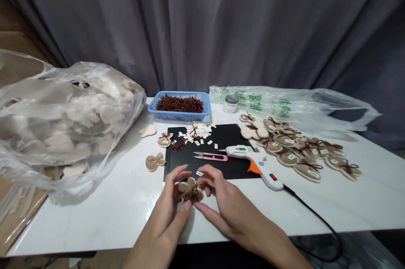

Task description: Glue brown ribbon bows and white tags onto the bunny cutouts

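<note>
A small brown plush bunny-head piece (191, 192) with two ears and a dark brown bow is held low over the table's front. My left hand (172, 205) is closed on it from the left, thumb on its lower edge and fingers behind. My right hand (221, 199) curls about its right side, with the thumb at the lower right edge and the fingertips close to the ears. Just beyond the right fingertips lies a white label (199, 173) on the black mat (183, 163). Pink thread snips (211, 156) and a white glue gun (253, 159) lie on the mat.
Finished-looking bowed plush pieces (287, 158) lie heaped at right; a plain plush piece (155, 162) lies left. Behind are a blue basket (179, 116) of brown bows, scattered labels (199, 132), a jar (230, 103), and plastic bags (297, 102). A big plush-filled bag (82, 117) stands left. The gun's cord (316, 214) hangs over the edge.
</note>
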`<move>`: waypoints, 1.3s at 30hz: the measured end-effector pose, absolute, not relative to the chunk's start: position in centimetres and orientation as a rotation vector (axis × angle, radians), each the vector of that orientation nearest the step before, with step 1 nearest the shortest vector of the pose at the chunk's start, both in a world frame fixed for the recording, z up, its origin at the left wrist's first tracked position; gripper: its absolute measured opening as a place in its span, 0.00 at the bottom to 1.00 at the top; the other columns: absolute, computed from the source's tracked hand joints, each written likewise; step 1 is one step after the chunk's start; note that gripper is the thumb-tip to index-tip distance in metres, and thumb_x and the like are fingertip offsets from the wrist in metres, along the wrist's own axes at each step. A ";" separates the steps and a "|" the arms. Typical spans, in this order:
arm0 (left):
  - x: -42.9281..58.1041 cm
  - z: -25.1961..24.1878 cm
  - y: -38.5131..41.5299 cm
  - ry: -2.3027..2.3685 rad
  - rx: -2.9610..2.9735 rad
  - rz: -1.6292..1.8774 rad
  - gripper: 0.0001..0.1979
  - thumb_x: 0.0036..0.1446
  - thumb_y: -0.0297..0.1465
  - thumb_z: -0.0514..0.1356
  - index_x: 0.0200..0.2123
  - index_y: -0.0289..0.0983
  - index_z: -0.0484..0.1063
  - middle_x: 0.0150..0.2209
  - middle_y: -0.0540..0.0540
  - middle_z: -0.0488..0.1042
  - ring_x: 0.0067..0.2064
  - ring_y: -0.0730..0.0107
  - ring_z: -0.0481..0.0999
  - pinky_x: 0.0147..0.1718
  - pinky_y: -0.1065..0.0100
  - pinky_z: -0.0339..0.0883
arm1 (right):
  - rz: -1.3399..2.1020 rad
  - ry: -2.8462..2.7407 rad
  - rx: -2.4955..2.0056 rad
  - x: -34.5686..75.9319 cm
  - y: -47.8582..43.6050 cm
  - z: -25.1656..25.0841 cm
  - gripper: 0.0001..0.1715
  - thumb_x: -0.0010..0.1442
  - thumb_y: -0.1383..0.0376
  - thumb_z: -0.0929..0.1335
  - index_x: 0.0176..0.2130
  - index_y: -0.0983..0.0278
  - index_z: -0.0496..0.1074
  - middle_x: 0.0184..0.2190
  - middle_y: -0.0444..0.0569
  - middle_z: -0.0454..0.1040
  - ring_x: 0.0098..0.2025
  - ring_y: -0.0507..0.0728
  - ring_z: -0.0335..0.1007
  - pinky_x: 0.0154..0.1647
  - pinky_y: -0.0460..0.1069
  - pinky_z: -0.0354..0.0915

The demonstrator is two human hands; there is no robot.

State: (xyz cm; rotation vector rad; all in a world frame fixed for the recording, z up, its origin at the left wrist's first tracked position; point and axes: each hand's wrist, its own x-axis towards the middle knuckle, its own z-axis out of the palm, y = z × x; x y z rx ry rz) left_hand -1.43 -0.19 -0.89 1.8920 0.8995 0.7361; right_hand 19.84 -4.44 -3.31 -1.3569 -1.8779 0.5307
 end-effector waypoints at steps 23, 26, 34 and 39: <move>-0.7 -0.7 0.3 0.957 1.501 0.805 0.19 0.72 0.52 0.60 0.52 0.45 0.76 0.39 0.48 0.75 0.39 0.63 0.75 0.44 0.65 0.76 | 0.376 -1.809 -1.193 18.3 -3.8 -2.9 0.13 0.78 0.65 0.66 0.60 0.58 0.65 0.36 0.46 0.79 0.34 0.56 0.78 0.36 0.48 0.72; -0.6 -0.4 0.2 0.936 1.509 0.817 0.19 0.72 0.53 0.60 0.43 0.44 0.75 0.35 0.49 0.71 0.38 0.64 0.72 0.41 0.67 0.73 | 0.247 -1.872 -1.153 18.1 -3.6 -3.2 0.12 0.79 0.66 0.64 0.59 0.61 0.69 0.39 0.50 0.81 0.34 0.58 0.78 0.38 0.50 0.73; -0.5 -0.5 0.5 0.967 1.474 0.814 0.24 0.72 0.54 0.59 0.35 0.40 0.71 0.31 0.50 0.67 0.34 0.68 0.66 0.35 0.70 0.64 | 0.365 -1.678 -1.403 22.8 -3.4 -1.2 0.04 0.72 0.66 0.71 0.41 0.60 0.75 0.31 0.43 0.78 0.30 0.54 0.74 0.33 0.46 0.67; -0.5 -0.9 0.6 0.953 1.471 0.826 0.23 0.73 0.54 0.58 0.37 0.41 0.71 0.34 0.49 0.68 0.37 0.67 0.68 0.37 0.69 0.65 | 0.339 -1.552 -1.506 26.0 -3.9 -0.2 0.05 0.71 0.62 0.72 0.40 0.60 0.78 0.33 0.45 0.81 0.31 0.55 0.74 0.34 0.47 0.68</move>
